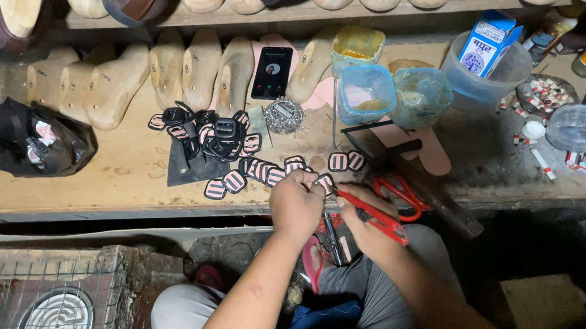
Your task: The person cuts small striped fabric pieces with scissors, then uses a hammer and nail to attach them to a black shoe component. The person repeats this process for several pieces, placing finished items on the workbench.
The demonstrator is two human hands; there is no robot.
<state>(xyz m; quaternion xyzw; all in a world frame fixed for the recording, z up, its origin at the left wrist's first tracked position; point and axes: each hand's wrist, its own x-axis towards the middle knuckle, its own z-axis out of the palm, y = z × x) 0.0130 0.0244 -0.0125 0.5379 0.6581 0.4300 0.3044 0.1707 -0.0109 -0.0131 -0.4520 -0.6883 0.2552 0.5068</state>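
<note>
Left hand point(297, 203) pinches a small flat pink-and-black striped patch point(324, 181) at the scuffed wooden worktop point(128, 171) edge. Right hand point(364, 219), knuckles curled, grips red-handled pliers point(371, 214) whose tip meets the patch.

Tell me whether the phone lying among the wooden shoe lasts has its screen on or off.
On. The phone lies face up on the workbench, its dark screen lit with small icons and a round picture.

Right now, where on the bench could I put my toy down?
Bare wood lies between the black bag and the dark mat. It is crowded right of that: striped patches, plastic tubs, red scissors by the hands.
</note>
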